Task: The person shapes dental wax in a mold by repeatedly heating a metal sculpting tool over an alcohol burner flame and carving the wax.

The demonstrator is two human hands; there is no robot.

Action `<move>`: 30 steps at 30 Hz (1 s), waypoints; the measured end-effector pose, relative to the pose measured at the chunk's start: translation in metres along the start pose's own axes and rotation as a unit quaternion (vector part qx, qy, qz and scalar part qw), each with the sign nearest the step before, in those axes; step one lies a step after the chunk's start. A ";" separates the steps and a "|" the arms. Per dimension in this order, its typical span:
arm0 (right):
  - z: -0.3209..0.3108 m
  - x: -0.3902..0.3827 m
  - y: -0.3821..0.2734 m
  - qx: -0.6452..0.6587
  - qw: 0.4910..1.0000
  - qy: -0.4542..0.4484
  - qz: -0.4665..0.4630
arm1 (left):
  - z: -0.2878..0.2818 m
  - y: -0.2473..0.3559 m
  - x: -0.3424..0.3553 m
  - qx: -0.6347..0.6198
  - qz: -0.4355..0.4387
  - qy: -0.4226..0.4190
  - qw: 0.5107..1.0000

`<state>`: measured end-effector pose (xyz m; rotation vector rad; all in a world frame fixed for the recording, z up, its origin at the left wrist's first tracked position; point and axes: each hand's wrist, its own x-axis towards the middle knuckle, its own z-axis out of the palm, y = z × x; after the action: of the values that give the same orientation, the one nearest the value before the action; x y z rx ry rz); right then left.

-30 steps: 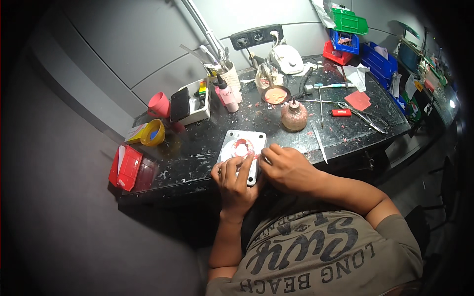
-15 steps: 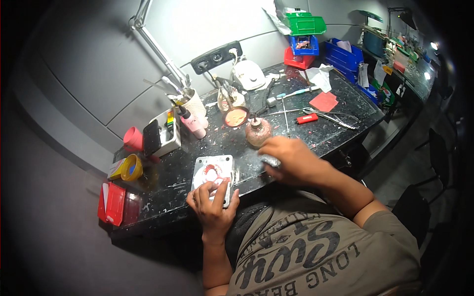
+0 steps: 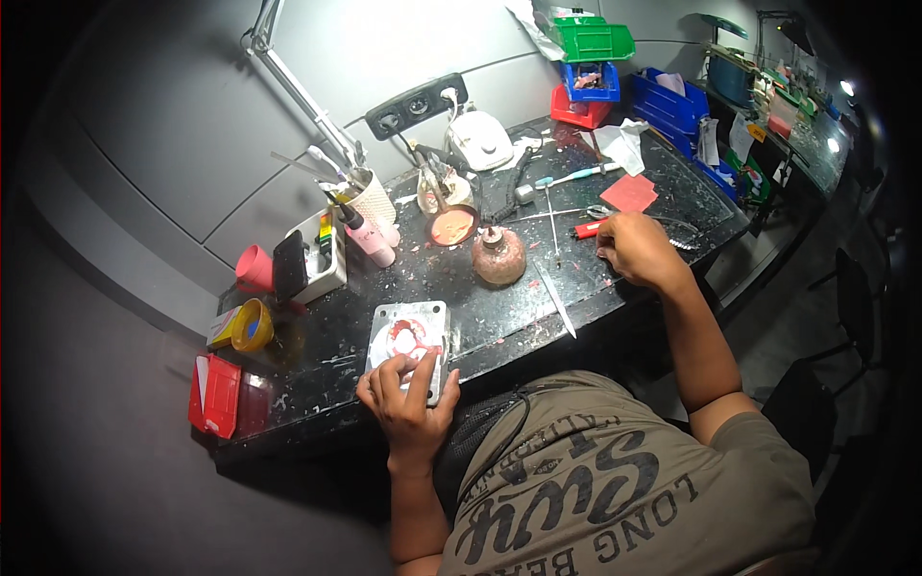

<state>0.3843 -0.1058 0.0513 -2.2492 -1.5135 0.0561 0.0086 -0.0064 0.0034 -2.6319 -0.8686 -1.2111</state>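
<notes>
Head view: flecked black surface [image 3: 312,350], pale wall [image 3: 384,48] behind, metal block [image 3: 429,323] at near edge, left hand [image 3: 408,413] clasping it, fingers curled, right hand [image 3: 639,252] at red lighter [image 3: 586,230], can't tell if gripped, bottle [image 3: 498,257] between, bins [image 3: 595,94] stacked beyond.

Wears a brownish-olive, short-sleeved T-shirt [image 3: 730,480] with large dark script [image 3: 622,472] across its front. Has smaller dark capitals [image 3: 689,492] on the shirt too, and a dark cord [image 3: 525,411] near its hem.
</notes>
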 end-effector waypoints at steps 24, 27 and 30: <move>0.076 -0.004 -0.166 0.269 0.905 -0.017 -0.331 | 0.000 -0.004 -0.004 -0.017 -0.025 0.007 1.000; 0.082 -0.005 -0.172 0.256 0.906 -0.007 -0.336 | -0.002 -0.004 -0.003 -0.017 -0.026 0.004 0.999; 0.088 -0.008 -0.168 0.208 0.906 0.023 -0.368 | -0.001 -0.003 -0.003 -0.017 -0.028 0.005 0.999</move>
<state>0.2107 -0.0320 0.0316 -1.2509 -1.9981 0.0887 0.0047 -0.0056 0.0015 -2.6420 -0.9340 -1.2616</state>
